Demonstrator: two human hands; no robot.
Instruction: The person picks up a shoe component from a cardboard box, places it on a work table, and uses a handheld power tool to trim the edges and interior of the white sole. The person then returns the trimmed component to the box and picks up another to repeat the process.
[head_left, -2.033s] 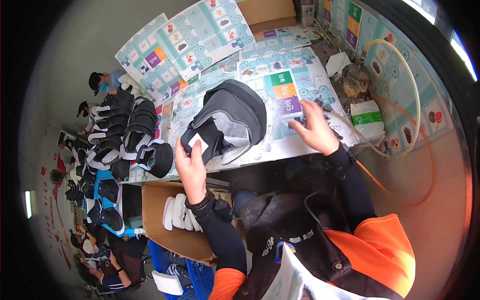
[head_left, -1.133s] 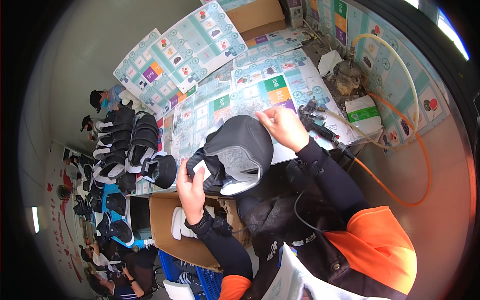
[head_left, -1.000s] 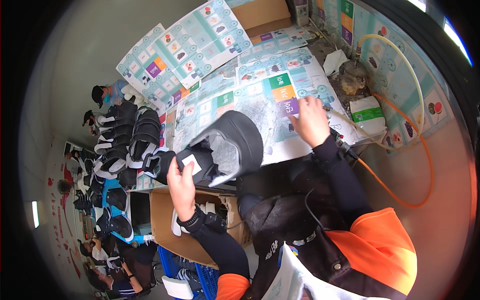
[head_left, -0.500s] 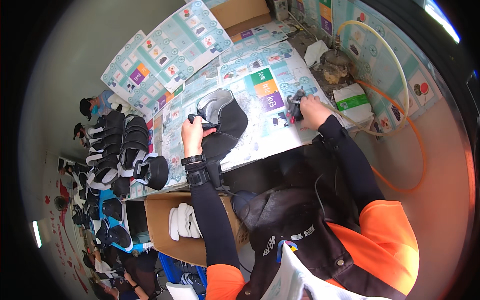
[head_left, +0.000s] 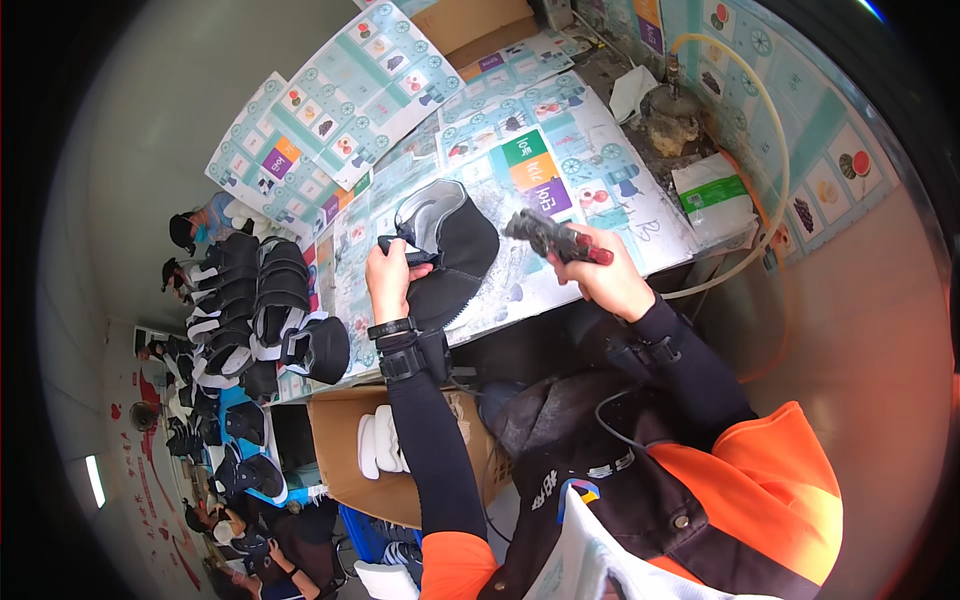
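My left hand (head_left: 388,283) is closed on the edge of a black shoe upper (head_left: 468,245), which lies on the printed sheets with its pale grey lining showing in the opening. To its right, my right hand (head_left: 615,280) grips a dark, stained spray gun (head_left: 545,235) with red parts. The gun is held above the sheets, its front end towards the upper but apart from it. A pale hose (head_left: 782,160) loops down behind the right forearm.
Rows of black shoe uppers (head_left: 283,285) stand at the table's left end. Below is a cardboard box (head_left: 340,470) with white foam-like pieces (head_left: 378,440). A white and green packet (head_left: 714,195) lies at the right by the wall. Other people work at far left.
My right hand has brought the spray gun leftward from the right side of the table, closer to the shoe upper. My left hand keeps its hold on the upper.
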